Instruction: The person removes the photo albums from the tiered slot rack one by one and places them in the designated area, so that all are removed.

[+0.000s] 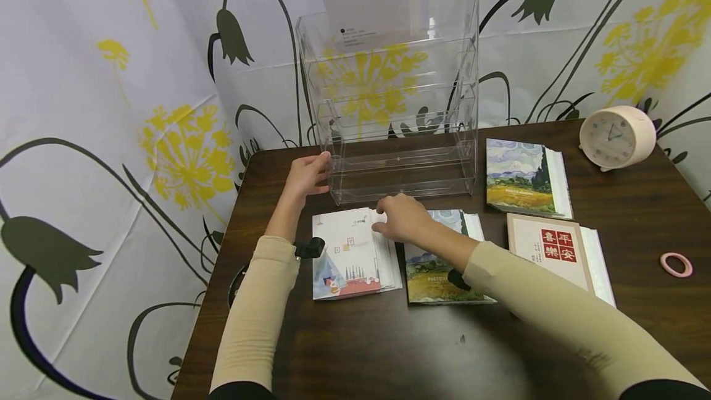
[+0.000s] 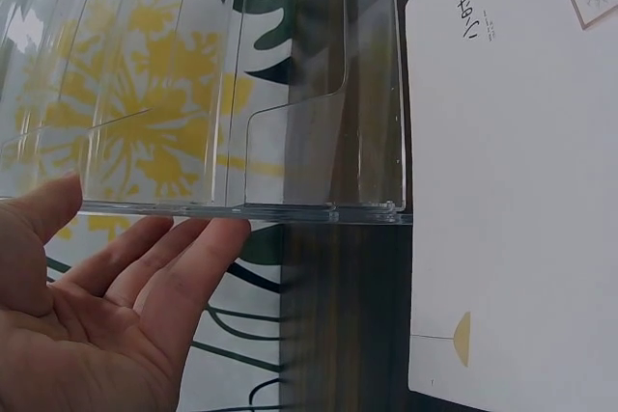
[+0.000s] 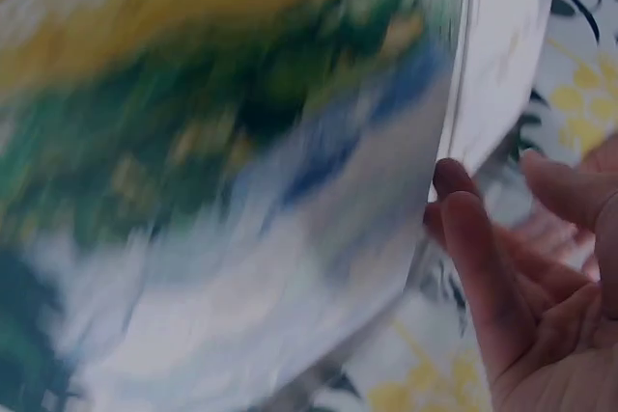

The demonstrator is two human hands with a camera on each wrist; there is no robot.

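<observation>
My left hand (image 1: pixel 307 178), fingers spread, touches clear rack (image 1: pixel 389 104). Right hand (image 1: pixel 404 218), fingers parted, at white booklet (image 1: pixel 347 255): pickup step, I judge; next needs pinching.

Has L arm (image 1: pixel 255 320) extended fwd, R arm (image 1: pixel 555 307) angled diag. in from lower R, w/ beige sleeves on both. Holds L hand (image 1: pixel 305 176) palm inward w/ fingers nearly straight, thumb apart. Has R hand (image 1: pixel 408 218) palm-down w/ fingers loosely bent, thumb clear of fingertips.
</observation>
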